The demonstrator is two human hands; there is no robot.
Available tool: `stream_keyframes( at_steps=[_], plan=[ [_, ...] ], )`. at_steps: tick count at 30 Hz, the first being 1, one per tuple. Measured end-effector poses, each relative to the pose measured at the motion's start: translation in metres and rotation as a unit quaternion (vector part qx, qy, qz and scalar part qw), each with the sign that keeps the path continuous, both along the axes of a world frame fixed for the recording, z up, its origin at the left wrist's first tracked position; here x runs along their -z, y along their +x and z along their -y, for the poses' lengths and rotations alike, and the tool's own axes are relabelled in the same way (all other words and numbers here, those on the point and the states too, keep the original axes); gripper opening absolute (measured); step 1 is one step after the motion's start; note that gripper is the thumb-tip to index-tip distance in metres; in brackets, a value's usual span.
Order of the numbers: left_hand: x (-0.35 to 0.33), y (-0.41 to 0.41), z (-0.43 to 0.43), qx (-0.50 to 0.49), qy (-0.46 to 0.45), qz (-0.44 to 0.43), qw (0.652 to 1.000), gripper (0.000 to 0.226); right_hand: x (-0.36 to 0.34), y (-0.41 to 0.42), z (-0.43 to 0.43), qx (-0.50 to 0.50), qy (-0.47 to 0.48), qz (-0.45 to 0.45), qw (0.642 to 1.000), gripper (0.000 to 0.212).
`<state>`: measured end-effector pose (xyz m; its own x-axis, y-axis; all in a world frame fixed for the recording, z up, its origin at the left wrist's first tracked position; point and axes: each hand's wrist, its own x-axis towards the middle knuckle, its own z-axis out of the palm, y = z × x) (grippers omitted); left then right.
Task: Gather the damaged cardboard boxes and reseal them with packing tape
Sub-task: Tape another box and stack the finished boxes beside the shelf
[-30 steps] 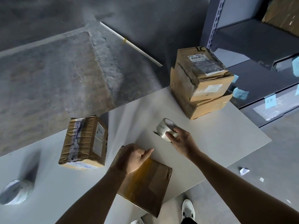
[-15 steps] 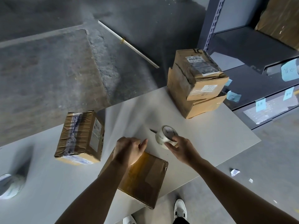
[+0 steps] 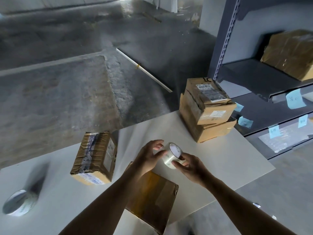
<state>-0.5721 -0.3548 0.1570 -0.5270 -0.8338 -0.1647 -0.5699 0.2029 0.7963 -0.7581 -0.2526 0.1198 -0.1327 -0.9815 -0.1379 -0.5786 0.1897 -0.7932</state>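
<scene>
The near cardboard box (image 3: pixel 152 200) lies partly under both forearms, and its near corner hangs past the table (image 3: pixel 220 158) edge. The spare tape roll (image 3: pixel 18 203) at far left is blurred. The box on the shelf (image 3: pixel 288 53) is cut off by the frame's right edge. Print on the labels is too small to read.

Five boxes show: four on the table and one on the grey shelving (image 3: pixel 254 78). Two of them form a stack at the table's far right, the upper box (image 3: pixel 208 100) split down one side and resting on the lower box (image 3: pixel 211 131). A taped box (image 3: pixel 94 155) lies alone to the left. There are two tape rolls and at least five blue notes (image 3: pixel 295 99).

The clear tape roll (image 3: pixel 172 157) is held above the table, just beyond the near box, its open core tilted up and away. The right hand (image 3: pixel 191 165) grips it from the near side, fingers curled round its rim. The left hand (image 3: pixel 149 158) has its thumb on the roll's outer face and its fingers curved above; whether it pinches anything I cannot tell. The taped box's long axis runs away from the person.
</scene>
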Motion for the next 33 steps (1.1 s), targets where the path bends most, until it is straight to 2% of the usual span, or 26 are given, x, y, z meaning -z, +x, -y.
stream_keyframes(
  at_steps=[3, 5, 7, 12, 15, 16, 20, 25, 30, 33],
  plan=[
    [-0.006, 0.0, 0.003, -0.057, -0.007, -0.036, 0.998, 0.015, -0.006, 0.003, 0.0, -0.011, -0.013, 0.007, 1.0, 0.053],
    [-0.011, -0.001, 0.003, -0.067, 0.001, -0.043, 0.997, 0.007, -0.008, 0.005, -0.001, -0.013, -0.021, 0.016, 1.0, 0.055],
    [-0.011, 0.0, 0.003, -0.068, 0.005, -0.03, 0.997, 0.007, -0.008, 0.007, -0.001, -0.011, -0.023, 0.019, 0.999, 0.054],
    [-0.007, -0.005, -0.001, -0.056, -0.051, 0.045, 0.996, 0.022, -0.01, 0.007, 0.0, -0.016, -0.01, 0.005, 1.0, 0.057],
    [-0.007, -0.009, -0.004, -0.074, -0.107, 0.082, 0.988, 0.024, -0.015, 0.009, 0.001, 0.002, -0.004, 0.02, 1.0, 0.083],
    [-0.007, -0.01, -0.004, -0.08, -0.119, 0.09, 0.986, 0.024, -0.014, 0.008, 0.003, 0.004, 0.003, 0.025, 1.0, 0.085],
    [-0.003, -0.012, -0.003, -0.102, -0.107, 0.074, 0.986, 0.023, -0.013, 0.009, 0.012, 0.016, 0.03, 0.015, 0.999, 0.04],
    [0.0, -0.01, 0.0, -0.055, -0.138, 0.051, 0.988, 0.016, -0.018, 0.016, 0.012, 0.043, 0.049, 0.041, 0.997, 0.033],
    [0.001, -0.005, 0.001, -0.026, -0.136, 0.023, 0.99, 0.022, -0.015, 0.016, 0.008, 0.037, 0.07, 0.049, 0.996, 0.03],
    [0.0, -0.003, -0.001, 0.014, -0.148, 0.051, 0.988, 0.014, -0.016, 0.017, 0.006, 0.046, 0.078, 0.052, 0.995, 0.032]
  ],
)
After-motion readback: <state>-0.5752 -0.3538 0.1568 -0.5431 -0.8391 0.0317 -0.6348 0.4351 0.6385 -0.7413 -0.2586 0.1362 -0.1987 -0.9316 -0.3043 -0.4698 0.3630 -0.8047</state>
